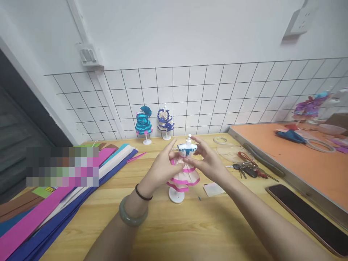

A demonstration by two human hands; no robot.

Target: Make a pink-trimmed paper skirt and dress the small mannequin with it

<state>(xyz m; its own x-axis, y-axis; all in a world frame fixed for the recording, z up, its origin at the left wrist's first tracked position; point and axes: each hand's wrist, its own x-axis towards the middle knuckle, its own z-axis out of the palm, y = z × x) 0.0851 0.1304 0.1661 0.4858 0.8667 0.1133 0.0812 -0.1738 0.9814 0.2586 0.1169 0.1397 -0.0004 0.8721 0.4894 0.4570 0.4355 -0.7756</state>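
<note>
A small white dress-form stand (176,195) stands upright on the wooden table in front of me. Its bodice (187,148) is white with blue patches, and its tiered cream paper skirt (185,177) has bright pink edging. My left hand (165,165) grips the waist from the left, with the thumb across the top of the skirt. From the other side my right hand (208,159) holds the waist too, its thumb on the front and its fingers partly behind the bodice. The fingertips behind the figure are hidden.
Coloured paper strips (40,217) lie at left. Two dressed stands, one turquoise (143,123) and one white-and-purple (165,121), stand by the tiled wall. Keys (246,168), a phone (307,217) and a paper scrap (213,189) lie at right, beside a raised orange surface (261,145).
</note>
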